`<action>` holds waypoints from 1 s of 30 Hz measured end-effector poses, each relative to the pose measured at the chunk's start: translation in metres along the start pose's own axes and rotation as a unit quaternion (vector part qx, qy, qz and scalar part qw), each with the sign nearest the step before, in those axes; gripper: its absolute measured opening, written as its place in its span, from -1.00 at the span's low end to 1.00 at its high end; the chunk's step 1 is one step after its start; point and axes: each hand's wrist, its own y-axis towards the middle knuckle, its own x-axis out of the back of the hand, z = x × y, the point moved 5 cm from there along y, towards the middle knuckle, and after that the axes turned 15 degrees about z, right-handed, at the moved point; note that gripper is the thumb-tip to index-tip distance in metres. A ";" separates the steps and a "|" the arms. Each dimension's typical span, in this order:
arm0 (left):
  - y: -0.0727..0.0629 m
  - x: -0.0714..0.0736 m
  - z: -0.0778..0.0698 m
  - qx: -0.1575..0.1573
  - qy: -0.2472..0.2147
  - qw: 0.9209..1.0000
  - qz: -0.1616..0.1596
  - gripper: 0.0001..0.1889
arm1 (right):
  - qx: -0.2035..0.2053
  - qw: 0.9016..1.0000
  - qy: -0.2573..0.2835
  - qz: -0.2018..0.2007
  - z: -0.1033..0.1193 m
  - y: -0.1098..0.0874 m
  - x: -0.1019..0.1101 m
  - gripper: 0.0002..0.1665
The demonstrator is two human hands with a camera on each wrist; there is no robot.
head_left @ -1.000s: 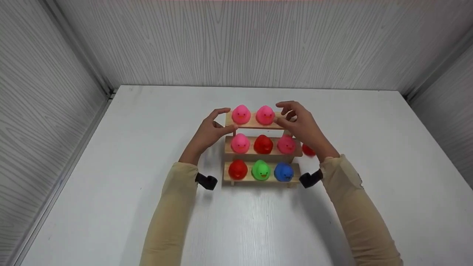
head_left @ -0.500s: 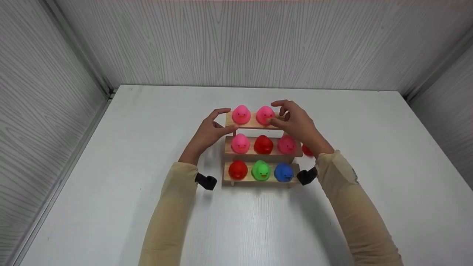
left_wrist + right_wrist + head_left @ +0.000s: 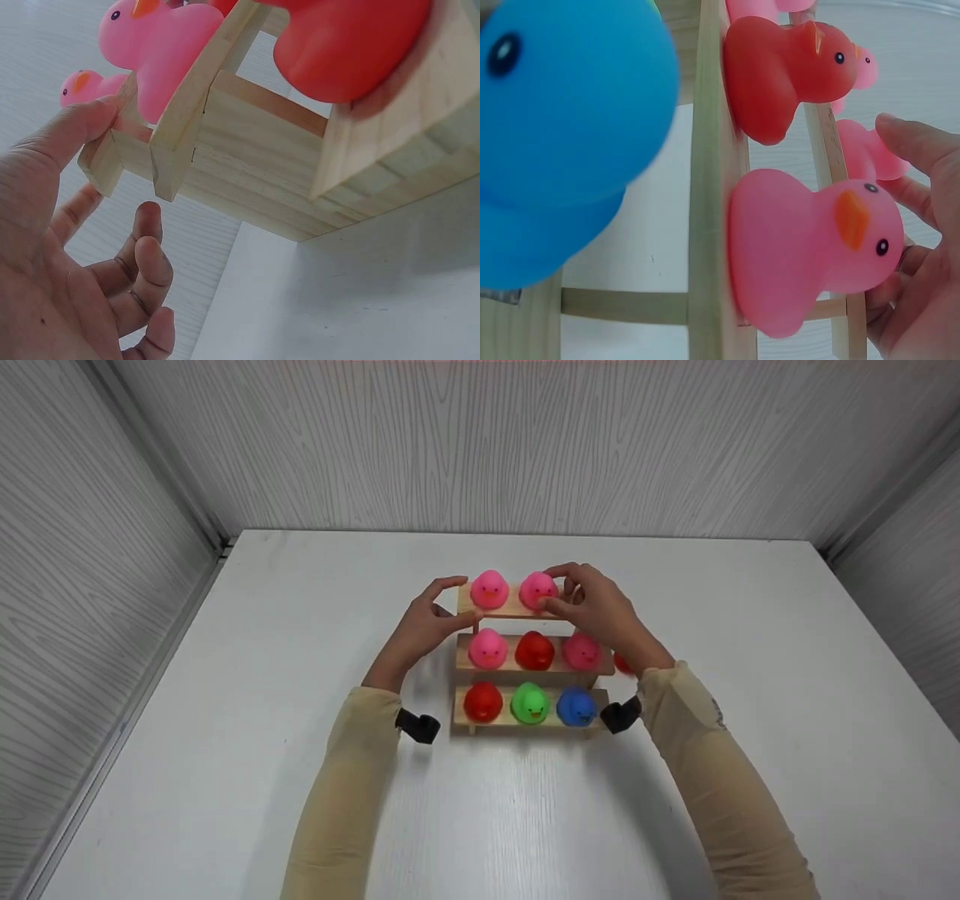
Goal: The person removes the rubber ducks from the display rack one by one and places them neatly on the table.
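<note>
A three-tier wooden display shelf (image 3: 534, 679) stands mid-table, bearing rubber ducks. My left hand (image 3: 427, 622) pinches the left end of its top tier, thumb in front and index finger behind; in the left wrist view the other fingers curl loosely below the plank. With thumb and index finger, my right hand (image 3: 600, 604) pinches the right-hand pink rubber duck (image 3: 535, 589) on the top tier. Left of it sits another pink duck (image 3: 489, 590). The middle tier holds a pink duck (image 3: 487, 649), a red duck (image 3: 535, 651) and another pink duck (image 3: 780, 240).
On the bottom tier are a red duck (image 3: 483, 703), a green duck (image 3: 530, 704) and a blue duck (image 3: 576, 707). Another red thing (image 3: 623, 664) lies right of the shelf, partly hidden by my right wrist. Grain-patterned panels (image 3: 480, 450) wall the white table (image 3: 225, 720).
My right hand has moved a little left, and its thumb and index finger have come round the right-hand pink duck on the top tier. The left hand keeps its hold on the shelf.
</note>
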 end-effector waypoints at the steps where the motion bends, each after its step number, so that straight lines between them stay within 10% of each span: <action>1: 0.000 0.000 0.000 0.001 0.001 1.000 -0.001 -0.28 | 0.002 1.000 0.001 -0.001 0.000 0.000 0.000 -0.45; 30: 0.000 0.000 0.002 0.025 0.009 1.000 -0.004 -0.29 | -0.008 0.999 0.045 -0.014 -0.023 -0.018 0.015 -0.43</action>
